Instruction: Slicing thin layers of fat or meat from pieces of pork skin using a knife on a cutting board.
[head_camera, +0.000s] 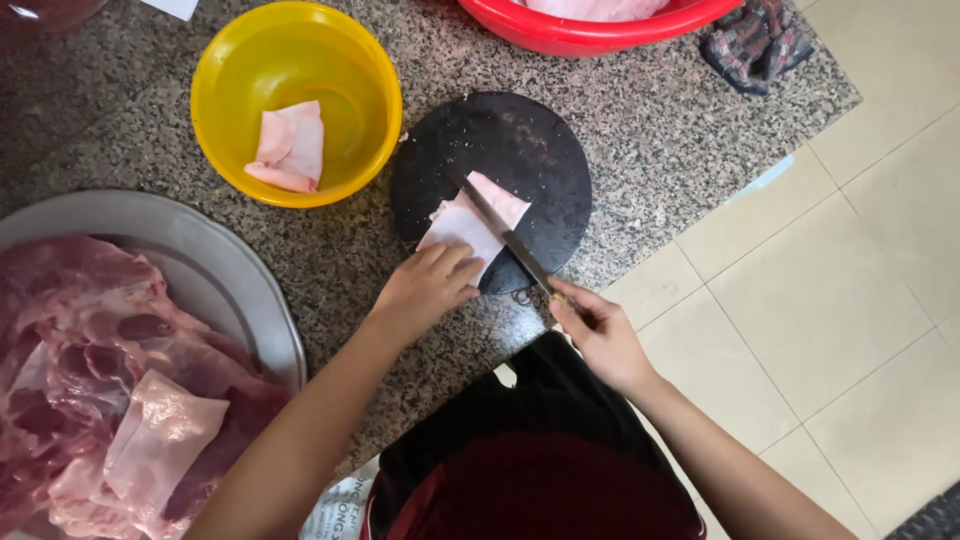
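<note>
Granite counter (650, 130), seen from above: my left hand (425, 290) presses flat on the pale pork skin (470, 222) to steady it on the round black board (500, 160), while my right hand (600, 335), fingers closed around the handle, draws the knife (505, 235) across it.

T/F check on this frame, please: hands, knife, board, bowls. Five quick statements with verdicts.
1. The right hand holds a knife whose blade lies across the pale meat slab. True.
2. The left hand rests in the yellow bowl. False: it presses on the slab, at the near edge of the board.
3. The board is square and white. False: it is round and dark.
4. The yellow bowl holds a folded pale piece. True.
5. The metal tray at left is bare. False: it carries raw red meat with a pale piece on top.
</note>
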